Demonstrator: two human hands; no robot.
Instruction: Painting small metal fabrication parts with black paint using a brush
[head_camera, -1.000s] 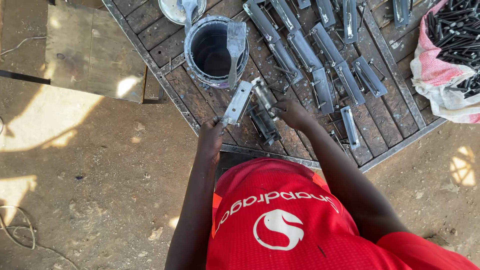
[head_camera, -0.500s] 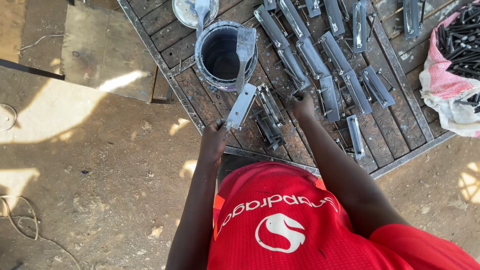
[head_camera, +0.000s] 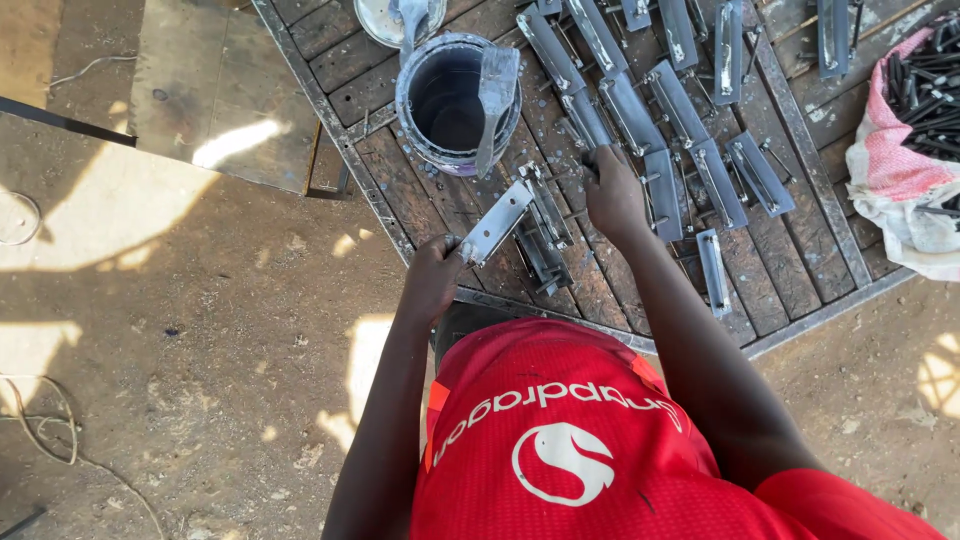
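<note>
My left hand grips the lower end of a flat grey metal bracket, which it holds tilted over a wooden pallet table. Under the bracket lies a small heap of similar metal pieces. My right hand is just right of the heap, its fingers curled on the end of a grey metal piece in a row of such pieces. A paint-smeared tin bucket stands behind the bracket with a metal strip leaning in it.
A pink-and-white sack of dark metal rods sits at the right edge. A lid lies behind the bucket. A flat board lies to the left on dirt ground. A cord trails at lower left.
The view has shifted slightly over the table. My left hand keeps the bracket in the same pose. My right hand stays by the heap of metal pieces.
</note>
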